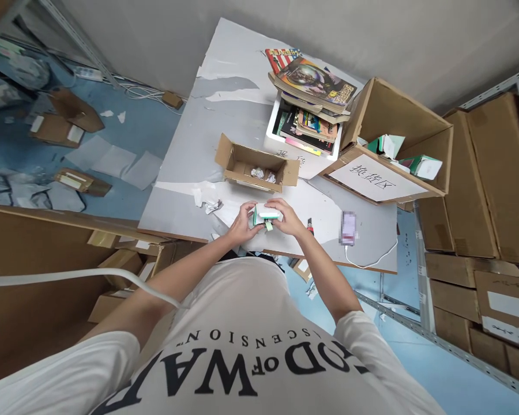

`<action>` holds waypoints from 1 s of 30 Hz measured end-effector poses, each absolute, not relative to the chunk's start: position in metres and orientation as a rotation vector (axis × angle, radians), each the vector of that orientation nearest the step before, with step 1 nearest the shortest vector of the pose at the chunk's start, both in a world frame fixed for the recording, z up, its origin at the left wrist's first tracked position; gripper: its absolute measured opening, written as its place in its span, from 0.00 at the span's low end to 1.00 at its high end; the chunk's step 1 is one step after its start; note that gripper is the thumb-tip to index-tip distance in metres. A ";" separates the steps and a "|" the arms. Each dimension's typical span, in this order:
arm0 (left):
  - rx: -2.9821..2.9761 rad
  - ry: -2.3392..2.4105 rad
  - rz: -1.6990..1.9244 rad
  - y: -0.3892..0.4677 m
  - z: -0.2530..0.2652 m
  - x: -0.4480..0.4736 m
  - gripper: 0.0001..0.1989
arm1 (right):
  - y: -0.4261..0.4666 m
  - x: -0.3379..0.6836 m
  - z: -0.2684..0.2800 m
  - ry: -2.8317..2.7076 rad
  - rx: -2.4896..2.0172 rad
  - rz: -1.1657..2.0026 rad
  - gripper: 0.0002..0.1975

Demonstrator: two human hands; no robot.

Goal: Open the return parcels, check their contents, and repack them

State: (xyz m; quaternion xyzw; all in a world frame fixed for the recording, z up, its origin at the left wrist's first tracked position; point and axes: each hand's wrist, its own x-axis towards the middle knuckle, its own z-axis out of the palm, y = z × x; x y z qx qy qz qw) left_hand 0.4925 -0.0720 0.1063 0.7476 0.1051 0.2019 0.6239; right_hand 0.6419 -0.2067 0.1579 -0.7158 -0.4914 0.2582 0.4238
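Observation:
Between my two hands is a small white-and-green box (266, 211), held over the front edge of the table, with a pale green flap sticking out on my side. My left hand (244, 223) is closed around its left end. The fingers of my right hand (286, 217) grip the right end and top edge. Just beyond stands an open brown cardboard box (256, 166) with crumpled paper inside. A red-and-black box cutter (310, 226) lies to the right of my right hand. Crumpled white paper (207, 197) lies left of my left hand.
A white bin (300, 161) piled with books (318, 83) stands at the back. Beside it, a large carton (398, 144) holds green-and-white boxes. A phone (348, 228) on a charging cable lies at the right. Stacked cartons (480, 178) fill the right side; a white cable (82, 276) crosses the lower left.

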 end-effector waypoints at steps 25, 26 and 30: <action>2.093 -0.007 0.172 -0.049 0.118 0.504 0.38 | -0.234 0.627 0.141 -1.772 -2.150 0.380 0.30; 2.114 -0.019 0.173 -0.049 0.119 0.504 0.38 | -0.233 0.627 0.139 -1.753 -2.160 0.372 0.30; 2.162 -0.031 0.158 -0.049 0.126 0.506 0.37 | -0.228 0.625 0.147 -1.606 -2.212 0.412 0.27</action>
